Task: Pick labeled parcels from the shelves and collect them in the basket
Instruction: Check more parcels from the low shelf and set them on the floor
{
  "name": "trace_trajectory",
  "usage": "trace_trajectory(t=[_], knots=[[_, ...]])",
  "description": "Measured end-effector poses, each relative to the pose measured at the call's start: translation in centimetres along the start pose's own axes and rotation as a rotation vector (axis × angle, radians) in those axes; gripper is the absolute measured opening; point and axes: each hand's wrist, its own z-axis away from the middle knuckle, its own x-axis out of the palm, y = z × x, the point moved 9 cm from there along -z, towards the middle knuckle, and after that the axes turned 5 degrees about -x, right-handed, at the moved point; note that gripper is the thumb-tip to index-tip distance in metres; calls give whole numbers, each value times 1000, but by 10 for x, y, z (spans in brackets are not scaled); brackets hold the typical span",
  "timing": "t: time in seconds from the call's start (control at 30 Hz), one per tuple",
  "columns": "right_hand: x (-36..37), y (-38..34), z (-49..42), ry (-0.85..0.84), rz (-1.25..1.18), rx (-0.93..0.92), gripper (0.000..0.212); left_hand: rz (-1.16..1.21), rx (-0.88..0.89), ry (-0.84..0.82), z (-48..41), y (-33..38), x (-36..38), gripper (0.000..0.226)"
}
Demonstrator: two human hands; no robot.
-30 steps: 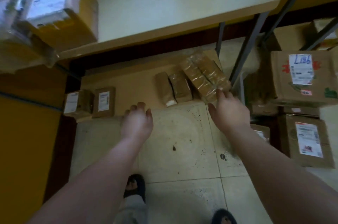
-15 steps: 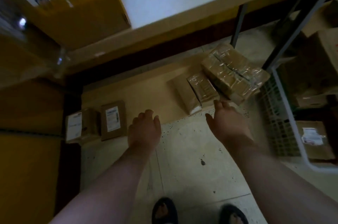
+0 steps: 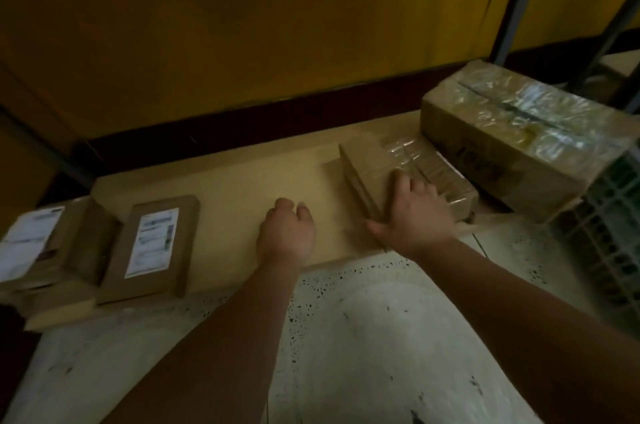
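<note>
Head view, low shelf level.

1. Right hand [image 3: 412,215]: fingers spread and only slightly bent, laid over top of small brown parcel [image 3: 363,170], thumb out along its near edge. No closed grip visible. Probably placed to span the parcel before clamping.
2. Left hand [image 3: 287,233]: loosely curled, holding nothing, over bare cardboard sheet [image 3: 235,177] just left of right hand. Touching or hovering, cannot tell. Likely kept close to steady or share the lift.
3. Under right fingertips, touching the brown parcel: second parcel wrapped in clear tape [image 3: 440,170]. No label seen on either; possibly face down or turned away, so worth checking before collecting.
4. Beyond and right of right hand: large taped box [image 3: 519,136], just beside the tape-wrapped parcel, untouched.
5. Well left of left hand: two flat parcels, white labels up, labelled parcel [image 3: 152,243] and second labelled parcel [image 3: 34,240], side by side near the sheet's front edge. Plainly readable, not yet picked.
6. Right of right hand, at frame edge: green lattice basket [image 3: 602,236], near; judged a short carry.
7. Body-side of both hands: speckled floor [image 3: 363,337].
</note>
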Motion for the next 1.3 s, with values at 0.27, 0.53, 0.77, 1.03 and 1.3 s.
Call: trace_trajectory(t=[0.27, 0.53, 0.77, 1.03, 1.3], knots=[[2, 2, 0, 145, -214, 48, 87, 284, -104, -179, -10, 0, 10, 43], [3, -14, -16, 77, -1137, 104, 70, 777, -309, -546, 5, 21, 37, 44], [-10, -36, -6, 243, -836, -82, 91, 932, -261, -385, -3, 40, 7, 78], [-14, -78, 15, 212, -650, -448, 60, 1136, -263, -344, -21, 19, -3, 64], [-21, -73, 13, 252, -581, -419, 35, 923, -111, -372, -20, 21, -3, 47]])
